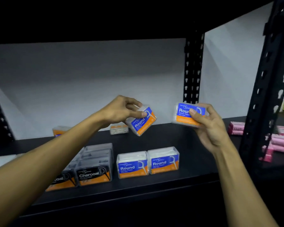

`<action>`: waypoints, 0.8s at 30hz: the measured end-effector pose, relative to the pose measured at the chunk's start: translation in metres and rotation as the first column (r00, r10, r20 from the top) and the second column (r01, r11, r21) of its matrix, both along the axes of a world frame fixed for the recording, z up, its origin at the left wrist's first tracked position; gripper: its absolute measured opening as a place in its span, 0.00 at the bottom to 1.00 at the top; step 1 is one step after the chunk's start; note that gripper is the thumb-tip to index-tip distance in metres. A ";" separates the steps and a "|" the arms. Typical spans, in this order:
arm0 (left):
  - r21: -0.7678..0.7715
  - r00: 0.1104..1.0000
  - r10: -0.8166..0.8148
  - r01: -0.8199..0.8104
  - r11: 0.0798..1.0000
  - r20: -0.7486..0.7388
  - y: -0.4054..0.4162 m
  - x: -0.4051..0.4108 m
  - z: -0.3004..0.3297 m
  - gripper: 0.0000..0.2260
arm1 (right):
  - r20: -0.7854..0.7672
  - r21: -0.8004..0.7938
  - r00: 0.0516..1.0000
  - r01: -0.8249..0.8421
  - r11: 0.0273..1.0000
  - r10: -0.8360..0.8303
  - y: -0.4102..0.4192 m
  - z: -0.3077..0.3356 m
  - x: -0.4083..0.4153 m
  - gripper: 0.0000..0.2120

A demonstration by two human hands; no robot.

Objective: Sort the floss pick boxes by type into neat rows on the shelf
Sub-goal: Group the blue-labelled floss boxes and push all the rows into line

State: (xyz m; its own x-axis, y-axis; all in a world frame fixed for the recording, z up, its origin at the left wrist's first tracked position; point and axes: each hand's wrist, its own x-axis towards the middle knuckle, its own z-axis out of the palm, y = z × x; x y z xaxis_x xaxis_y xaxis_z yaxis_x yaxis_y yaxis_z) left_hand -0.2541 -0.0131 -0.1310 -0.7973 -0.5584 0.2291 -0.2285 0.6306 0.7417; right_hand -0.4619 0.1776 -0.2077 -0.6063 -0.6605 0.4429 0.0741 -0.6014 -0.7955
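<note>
My left hand (121, 110) grips a tilted blue-and-orange Round floss box (142, 122) above the middle of the black shelf (162, 140). My right hand (208, 126) holds a second Round box (187, 114) upright in the air to the right. Two Round boxes (132, 164) (163, 160) stand side by side near the front edge. Left of them, black Charcoal boxes (93, 172) form rows running back, partly hidden by my left forearm. At the back lie two more boxes (119, 129) (60, 130), the left one half hidden.
Black perforated uprights (193, 69) (267, 89) frame the shelf's right end. Beyond them pink packs (236, 127) (281, 143) lie on the neighbouring shelf. A white wall stands behind. The upper shelf hangs dark overhead.
</note>
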 end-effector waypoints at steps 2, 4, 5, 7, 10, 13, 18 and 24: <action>-0.009 0.998 -0.023 0.023 1.000 0.062 -0.002 -0.007 -0.003 0.20 | -0.009 0.048 0.999 0.040 0.998 -0.040 -0.003 -0.008 -0.002 0.21; -0.021 0.990 -0.037 0.040 0.999 0.138 -0.005 -0.011 -0.006 0.19 | -0.066 0.141 0.996 0.069 0.988 -0.061 -0.010 -0.019 -0.004 0.23; -0.027 0.983 -0.044 0.049 0.998 0.176 -0.008 -0.012 -0.008 0.19 | -0.099 0.192 0.993 0.076 0.978 -0.058 -0.014 -0.024 -0.004 0.22; -0.054 0.967 -0.057 0.073 0.996 0.248 -0.013 -0.013 -0.013 0.20 | -0.149 0.287 0.988 0.081 0.955 -0.039 -0.020 -0.031 -0.007 0.17; -0.102 0.938 -0.073 0.113 0.988 0.339 -0.021 -0.013 -0.024 0.22 | -0.207 0.413 0.978 0.067 0.908 0.022 -0.027 -0.042 -0.013 0.14; -0.098 0.903 -0.106 0.160 0.982 0.416 -0.026 -0.010 -0.035 0.22 | -0.262 0.488 0.962 0.061 0.871 0.079 -0.030 -0.051 -0.016 0.13; -0.039 0.869 -0.164 0.205 0.978 0.468 -0.027 -0.007 -0.048 0.20 | -0.280 0.546 0.948 0.025 0.837 0.155 -0.035 -0.059 -0.017 0.11; -0.015 0.863 -0.180 0.212 0.977 0.473 -0.029 0.001 -0.056 0.20 | -0.261 0.574 0.951 0.014 0.819 0.167 -0.039 -0.060 -0.008 0.13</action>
